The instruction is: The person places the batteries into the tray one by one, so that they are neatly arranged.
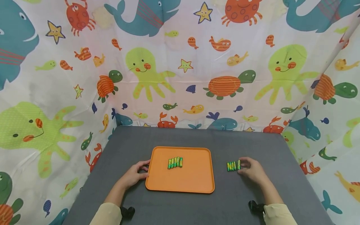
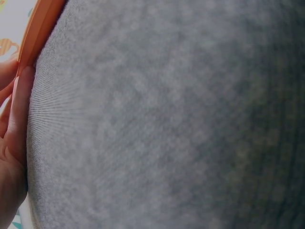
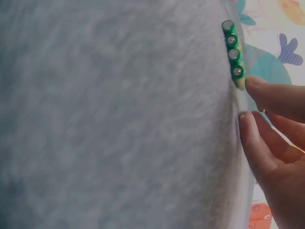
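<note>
An orange tray point(image 1: 180, 182) lies on the dark grey cloth. My left hand point(image 1: 135, 174) grips its left edge. The left wrist view shows fingers point(image 2: 21, 105) against the tray's rim point(image 2: 42, 28). On the tray, several green-and-yellow batteries point(image 1: 175, 162) lie side by side in a slightly uneven row. To the tray's right is a second short row of batteries point(image 1: 231, 166). Beside that row, a little apart, is one battery point(image 1: 238, 164) at the fingertips of my right hand point(image 1: 252, 169), pinched between thumb and finger. In the right wrist view, my fingers partly hide this battery.
A grey-covered table point(image 1: 180, 209) lies under everything. A white curtain point(image 1: 180, 109) printed with sea animals stands behind and at both sides. Dark straps with small cameras point(image 1: 127, 213) are on both wrists, by the beige sleeves point(image 1: 278, 215).
</note>
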Motion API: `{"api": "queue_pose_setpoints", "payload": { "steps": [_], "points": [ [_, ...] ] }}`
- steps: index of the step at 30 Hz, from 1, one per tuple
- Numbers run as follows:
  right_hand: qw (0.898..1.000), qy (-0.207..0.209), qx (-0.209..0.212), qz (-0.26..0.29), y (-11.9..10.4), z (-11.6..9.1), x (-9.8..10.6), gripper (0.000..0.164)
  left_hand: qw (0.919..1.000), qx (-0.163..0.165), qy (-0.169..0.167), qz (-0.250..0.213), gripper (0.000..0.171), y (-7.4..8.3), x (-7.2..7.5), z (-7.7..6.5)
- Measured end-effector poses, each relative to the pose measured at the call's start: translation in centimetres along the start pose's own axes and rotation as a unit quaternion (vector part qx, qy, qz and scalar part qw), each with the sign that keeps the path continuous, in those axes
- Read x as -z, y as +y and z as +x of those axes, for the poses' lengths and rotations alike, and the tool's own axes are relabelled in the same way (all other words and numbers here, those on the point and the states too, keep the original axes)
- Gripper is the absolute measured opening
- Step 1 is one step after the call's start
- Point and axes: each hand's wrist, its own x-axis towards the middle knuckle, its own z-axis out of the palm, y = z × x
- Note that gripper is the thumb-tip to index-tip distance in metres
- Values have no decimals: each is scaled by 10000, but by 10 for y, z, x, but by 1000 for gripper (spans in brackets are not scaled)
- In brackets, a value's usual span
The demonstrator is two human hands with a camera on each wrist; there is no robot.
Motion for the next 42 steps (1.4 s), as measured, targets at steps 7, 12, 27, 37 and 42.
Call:
{"api": "queue_pose_setpoints", "payload": {
  "steps": [7,12,27,37,42],
  "points": [
    [9992,6,217,341,-14,-1,5,57,10000,16,41,51,66,2,0,0],
    [9989,15,252,399,-29,1,6,55,9999,12,64,125,66,4,0,-1],
    [9969,-6,616,482,-98,1,-8,58,10000,-52,-61,7,67,1,3,-2],
    [9961,-217,661,548,-127,9,-34,59,9999,-68,-75,57,66,0,3,-1],
    [9953,-284,676,632,-139,13,-48,57,9998,-116,-96,99,67,0,4,-2]
  ]
}}
